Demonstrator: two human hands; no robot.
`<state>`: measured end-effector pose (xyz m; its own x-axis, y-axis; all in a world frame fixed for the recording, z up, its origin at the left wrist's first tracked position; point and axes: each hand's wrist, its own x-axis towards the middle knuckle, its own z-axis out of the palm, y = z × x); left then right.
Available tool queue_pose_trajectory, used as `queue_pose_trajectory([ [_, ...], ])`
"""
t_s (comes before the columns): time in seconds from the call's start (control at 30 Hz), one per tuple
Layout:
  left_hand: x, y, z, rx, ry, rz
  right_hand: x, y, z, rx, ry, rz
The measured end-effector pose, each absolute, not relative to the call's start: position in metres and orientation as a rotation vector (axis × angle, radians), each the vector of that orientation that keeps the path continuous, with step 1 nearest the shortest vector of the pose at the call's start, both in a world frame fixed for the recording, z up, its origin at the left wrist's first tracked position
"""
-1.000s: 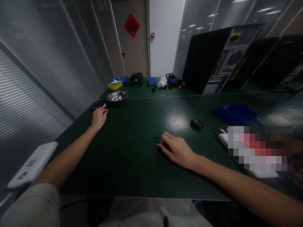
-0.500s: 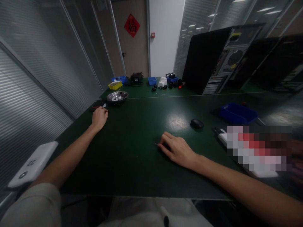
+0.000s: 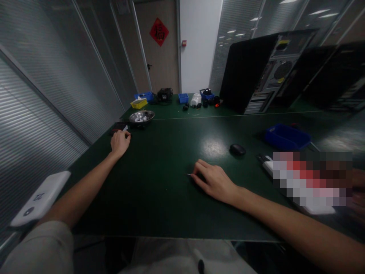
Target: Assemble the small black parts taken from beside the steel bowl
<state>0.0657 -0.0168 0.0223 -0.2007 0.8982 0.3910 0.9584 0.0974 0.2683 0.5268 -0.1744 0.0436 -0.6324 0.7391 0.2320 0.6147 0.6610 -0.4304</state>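
Observation:
On the left of the green table (image 3: 154,163), my left hand (image 3: 120,142) has its thumb and fingers pinched together. A small dark thing (image 3: 130,135) shows at its fingertips, too small to name. Just beyond that hand lies a flat dark box (image 3: 118,126) with a red edge and a pale scrap by it; the hand partly covers it. A shiny metal bowl (image 3: 142,117) with whitish pieces in it stands behind. My right hand (image 3: 213,179) rests near the table's middle, fingers curled and closed. From its fingertips a thin metal tip (image 3: 188,174) sticks out to the left; the rest is hidden.
A black mouse (image 3: 237,149) and a blue tray (image 3: 288,137) lie to the right, near a blurred-out patch and part of another person's hand (image 3: 359,190). A white device (image 3: 40,198) sits by my left forearm. Bins and a computer tower (image 3: 253,72) stand farther back.
My left fingers have shifted slightly at the dark box, and the small dark thing shows more at their tips. My right hand has stayed in place with the thin metal tip.

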Motion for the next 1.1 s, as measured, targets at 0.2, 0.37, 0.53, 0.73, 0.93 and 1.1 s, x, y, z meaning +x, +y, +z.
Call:
queue_pose_trajectory([
  [0.2,0.127,-0.032,0.030,-2.334,-2.141,-0.824,0.526,-0.175,0.046,-1.086,-2.486,0.452],
  [0.37,0.237,-0.092,0.031,-3.204,-1.671,-0.989,0.526,-0.174,0.044,-1.156,-2.424,0.450],
  [0.53,0.273,-0.124,0.039,-3.536,-1.299,-0.947,0.526,-0.172,0.041,-1.207,-2.375,0.456],
  [0.73,0.263,-0.119,0.040,-3.539,-1.215,-0.877,0.525,-0.172,0.042,-1.219,-2.394,0.437],
  [0.93,0.265,-0.118,0.038,-3.558,-1.223,-0.894,0.523,-0.173,0.042,-1.199,-2.399,0.434],
  [1.1,0.263,-0.117,0.038,-3.592,-1.193,-0.931,0.520,-0.175,0.041,-1.184,-2.404,0.426],
])
